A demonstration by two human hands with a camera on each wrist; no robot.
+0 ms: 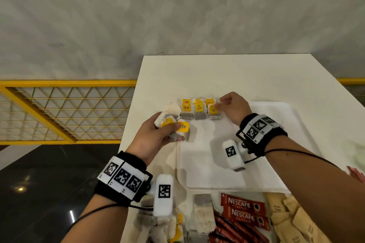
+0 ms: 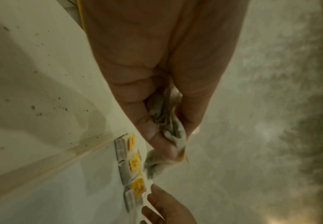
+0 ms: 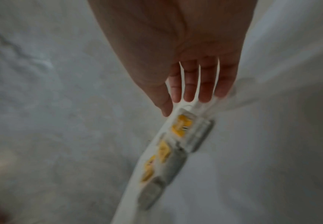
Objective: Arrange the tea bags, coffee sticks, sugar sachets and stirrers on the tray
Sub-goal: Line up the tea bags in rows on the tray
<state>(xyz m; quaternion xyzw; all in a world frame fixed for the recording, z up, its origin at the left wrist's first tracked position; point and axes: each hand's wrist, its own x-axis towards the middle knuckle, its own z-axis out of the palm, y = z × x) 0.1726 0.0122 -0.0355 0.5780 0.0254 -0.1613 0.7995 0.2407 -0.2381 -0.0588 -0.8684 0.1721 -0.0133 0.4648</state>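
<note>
A white tray (image 1: 256, 163) lies on the white table (image 1: 237, 73). Three tea bags with yellow tags (image 1: 199, 111) lie in a row along the tray's far left corner. My left hand (image 1: 175, 132) grips a bunch of tea bags (image 1: 167, 122) just left of that row, over the tray's left edge; the left wrist view shows the bunch (image 2: 172, 128) crumpled between thumb and fingers. My right hand (image 1: 219, 103) hovers at the rightmost tea bag (image 1: 213, 111). In the right wrist view its fingers (image 3: 191, 94) are extended above that bag (image 3: 183, 125) and hold nothing.
Near the table's front edge lie loose tea bags (image 1: 201, 215), red Nescafe coffee sticks (image 1: 243, 209) and brown sugar sachets (image 1: 292, 219). A yellow mesh railing (image 1: 59, 112) runs beyond the table's left edge. Most of the tray's surface is bare.
</note>
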